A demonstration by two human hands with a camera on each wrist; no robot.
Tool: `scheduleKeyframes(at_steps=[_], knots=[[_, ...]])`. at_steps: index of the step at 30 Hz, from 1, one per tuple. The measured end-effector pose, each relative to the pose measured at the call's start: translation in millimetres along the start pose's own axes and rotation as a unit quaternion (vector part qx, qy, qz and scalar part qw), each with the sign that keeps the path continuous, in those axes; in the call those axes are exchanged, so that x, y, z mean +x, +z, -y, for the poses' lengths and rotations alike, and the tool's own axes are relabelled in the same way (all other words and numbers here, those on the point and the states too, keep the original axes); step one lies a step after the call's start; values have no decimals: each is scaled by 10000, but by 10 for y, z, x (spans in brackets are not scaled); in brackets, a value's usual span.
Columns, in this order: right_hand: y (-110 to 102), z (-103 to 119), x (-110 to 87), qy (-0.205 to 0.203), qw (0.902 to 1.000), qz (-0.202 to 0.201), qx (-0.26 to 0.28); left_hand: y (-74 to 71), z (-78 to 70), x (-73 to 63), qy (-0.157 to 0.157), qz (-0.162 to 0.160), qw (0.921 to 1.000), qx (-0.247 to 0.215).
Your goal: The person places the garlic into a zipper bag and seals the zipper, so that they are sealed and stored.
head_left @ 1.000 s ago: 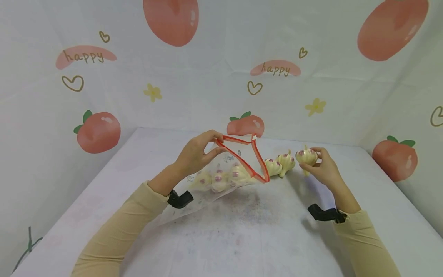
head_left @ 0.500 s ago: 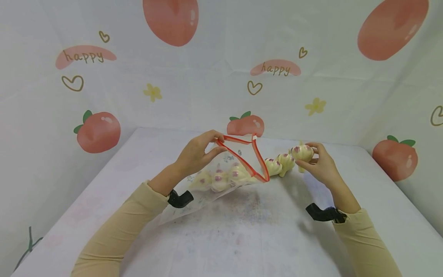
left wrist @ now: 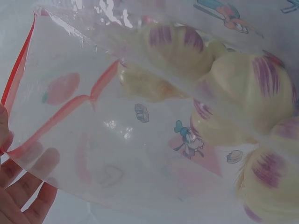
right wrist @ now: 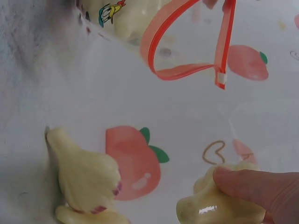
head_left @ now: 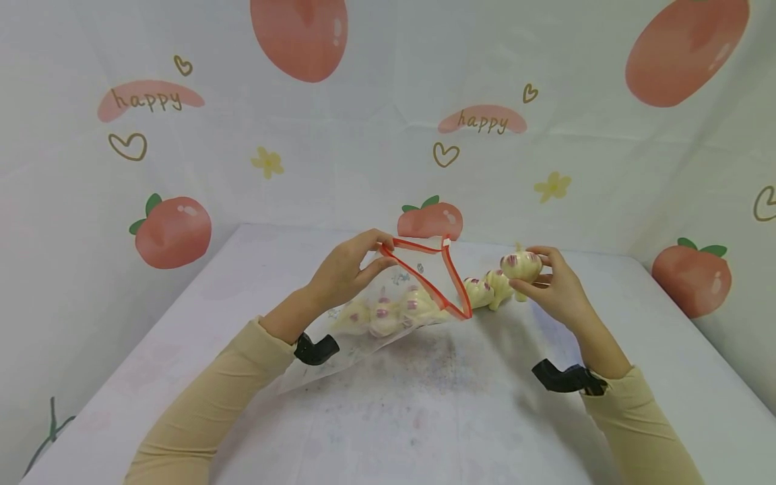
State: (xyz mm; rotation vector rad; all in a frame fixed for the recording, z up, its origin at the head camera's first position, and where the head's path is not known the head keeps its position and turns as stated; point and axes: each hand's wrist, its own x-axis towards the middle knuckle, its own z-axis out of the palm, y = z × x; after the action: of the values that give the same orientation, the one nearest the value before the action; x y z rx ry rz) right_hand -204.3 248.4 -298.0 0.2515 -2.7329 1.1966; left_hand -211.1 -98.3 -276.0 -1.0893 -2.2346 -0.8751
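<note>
My left hand pinches the red-edged rim of a clear zip bag and holds its mouth raised, facing right. Several cream garlic bulbs with purple streaks lie inside, large through the printed plastic in the left wrist view. To the right, my right hand holds another garlic bulb between thumb and fingers, raised over the table. In the right wrist view the thumb presses on this bulb's pale side. Two more bulbs lie on the table between the bag's mouth and my right hand.
The table has a white, smudged cover. Behind it hangs a white cloth printed with peaches, hearts and flowers. A white slider sits at the bag rim's far corner. Black wrist mounts stick out from both sleeves.
My right hand has moved left and slightly up with its garlic bulb, closer to the bag's mouth and now overlapping a bulb on the table in view. The left hand and bag stay put.
</note>
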Motion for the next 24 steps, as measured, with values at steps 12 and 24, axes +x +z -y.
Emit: scheduleKeyframes(at_steps=[12,24], knots=[[28,119,-54,-201,9998,43,23,4,-6,-3,-2,117,9999,-85],[78,227,-88,-420,9990,60,137,19,11,-7,39,78,9999,-56]])
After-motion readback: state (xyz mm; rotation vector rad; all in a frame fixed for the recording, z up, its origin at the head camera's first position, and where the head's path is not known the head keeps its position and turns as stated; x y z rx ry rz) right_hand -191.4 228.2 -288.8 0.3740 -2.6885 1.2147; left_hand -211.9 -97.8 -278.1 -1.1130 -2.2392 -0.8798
